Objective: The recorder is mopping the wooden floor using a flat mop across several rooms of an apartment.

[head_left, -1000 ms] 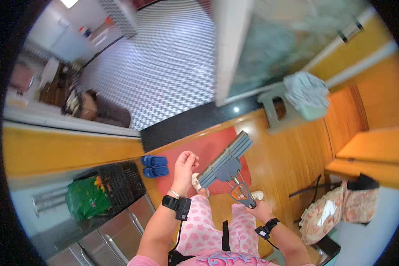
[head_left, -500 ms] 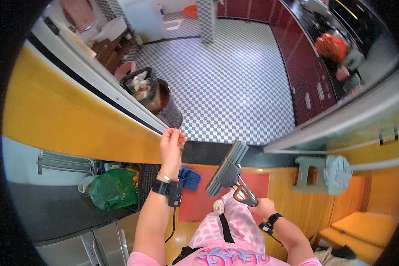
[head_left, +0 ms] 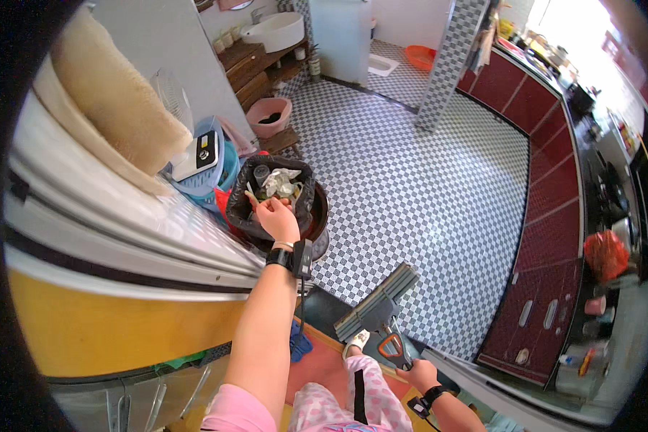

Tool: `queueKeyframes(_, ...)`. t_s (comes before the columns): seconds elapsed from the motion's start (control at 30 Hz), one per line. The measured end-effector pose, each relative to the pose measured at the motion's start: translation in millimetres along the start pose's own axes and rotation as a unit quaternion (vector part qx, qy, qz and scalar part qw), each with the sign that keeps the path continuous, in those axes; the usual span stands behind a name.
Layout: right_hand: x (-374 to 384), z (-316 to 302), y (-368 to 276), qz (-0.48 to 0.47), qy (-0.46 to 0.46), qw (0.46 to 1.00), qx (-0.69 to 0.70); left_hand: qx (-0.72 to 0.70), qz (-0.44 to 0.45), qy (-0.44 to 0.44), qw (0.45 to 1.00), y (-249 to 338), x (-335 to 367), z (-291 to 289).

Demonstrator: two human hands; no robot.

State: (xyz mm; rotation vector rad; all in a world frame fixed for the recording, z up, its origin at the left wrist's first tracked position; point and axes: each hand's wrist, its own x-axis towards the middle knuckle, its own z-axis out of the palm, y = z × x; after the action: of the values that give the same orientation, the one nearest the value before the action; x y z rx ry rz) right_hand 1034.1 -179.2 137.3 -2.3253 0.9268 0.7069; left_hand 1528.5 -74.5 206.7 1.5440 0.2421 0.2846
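a: left hand [head_left: 277, 218] is stretched out over the bin [head_left: 246, 216], a black-lined one packed with pale scraps. fingers curled narrow, tips down at the rim. cannot tell if anything is pinched between them.

b: right hand [head_left: 419, 374]?

a: low and close to the body, wrapped tight around the handle of a flat mop [head_left: 379, 309]. the grey mop head sits just ahead of that hand, tilted, its far end over the checkered floor [head_left: 439, 187]. held 1-handed and out of the way, i judge, so the other arm is free to reach.

b: anything else near the left hand?

a: a blue basket [head_left: 216, 169] just beyond the bin with a white device on top, a pink basin [head_left: 270, 115] further out. 1 wrist strap on each arm.

b: hidden or unclear?

a: bin base is behind the left forearm. mop shaft is mostly cut off below the right hand. what lies in the bin is too small to sort; counter items far beyond the right hand are washed out by glare.
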Motion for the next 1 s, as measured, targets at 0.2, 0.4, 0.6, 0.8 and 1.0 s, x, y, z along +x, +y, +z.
queueKeyframes(0.2, 59, -35, -3, -0.021, -0.068, 0.997, -0.041, 0.260, -0.044, -0.080, 0.961, -75, 76, -9)
queueKeyframes(0.4, 70, -31, -7, -0.031, -0.107, 0.992, -0.055, 0.354, 0.014, -0.048, 0.934, -62, 47, -18)
queueKeyframes(0.6, 37, -16, -29, -0.020, -0.068, 0.997, -0.002, 0.332, 0.080, -0.127, 0.931, -37, -48, -22)
queueKeyframes(0.8, -17, 22, -44, 0.039, -0.062, 0.994, 0.078, 0.304, -0.059, -0.588, 0.747, -105, -228, -145)
queueKeyframes(1.0, -103, 97, -57, 0.144, 0.023, 0.976, 0.159, 0.365, -0.564, -0.639, 0.375, -103, -357, -243)
